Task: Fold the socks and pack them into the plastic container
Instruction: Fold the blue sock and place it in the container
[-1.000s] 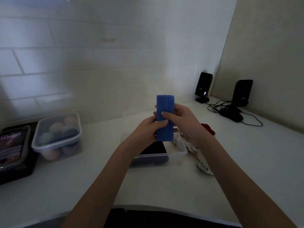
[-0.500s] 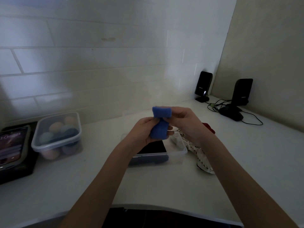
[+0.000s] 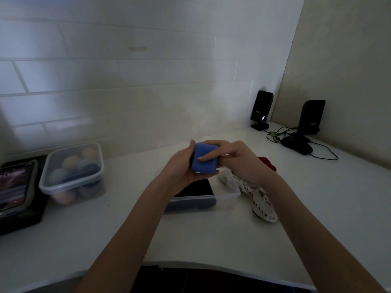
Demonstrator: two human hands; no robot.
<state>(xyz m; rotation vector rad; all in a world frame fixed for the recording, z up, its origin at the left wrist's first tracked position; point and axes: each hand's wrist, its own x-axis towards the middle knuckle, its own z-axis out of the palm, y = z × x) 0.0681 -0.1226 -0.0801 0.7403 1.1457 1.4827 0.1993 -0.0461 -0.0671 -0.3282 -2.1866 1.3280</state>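
Blue sock (image 3: 204, 158), folded to a compact block, held in the air just above the far end of the clear box (image 3: 227, 196). Left hand (image 3: 179, 169) cupped under and behind it, fingers curled shut on the fabric; right hand (image 3: 237, 157) pinching its far side, with one finger (image 3: 208, 157) laid flat across the top face.

Likely trouble: fold springing open on release, since only finger pressure keeps the layers together. Also a chance of catching the box rim on the way down and tipping the light box, or landing the bundle on the counter (image 3: 211, 235) beside it.

Inside the box, dark socks (image 3: 193, 188) filling the left portion; bare floor visible only at the right end, so a tight slot. Right of the box, touching or nearly so, a white patterned sock (image 3: 260, 199), with something red (image 3: 267, 162) beyond it. Well left of the box, a lidded tub of balls (image 3: 73, 172). Near side of the box: open counter, free for the forearms.
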